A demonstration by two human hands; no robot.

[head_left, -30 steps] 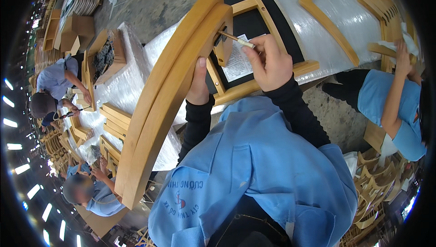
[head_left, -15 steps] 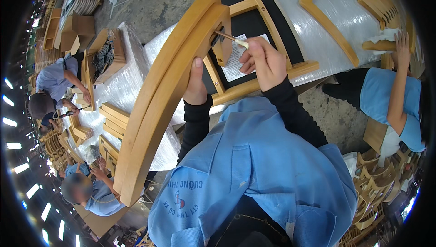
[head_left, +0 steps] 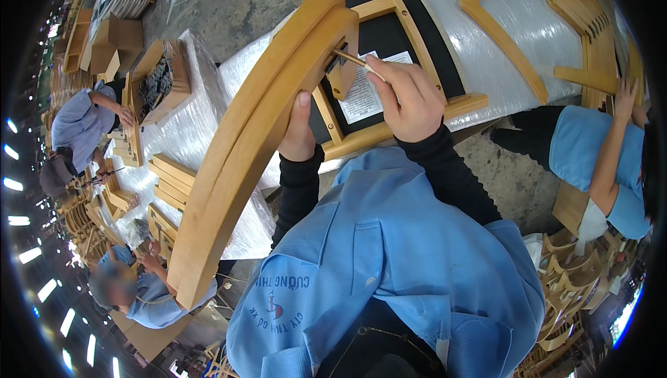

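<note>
Hands [head_left: 297,133] [head_left: 415,103] hold 1 curved wooden beam [head_left: 243,145] and 1 slim tool [head_left: 353,59].

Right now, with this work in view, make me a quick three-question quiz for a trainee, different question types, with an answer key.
1. Multiple choice: what do the fingers of the right hand grip?
A) a hammer
B) a slim tool
C) a roll of tape

2. True or false: the left hand is touching the long curved wooden piece.

3. Fill in the colour: the white sheet lies on a ____ panel.

Key: 1. B; 2. true; 3. black.
</note>
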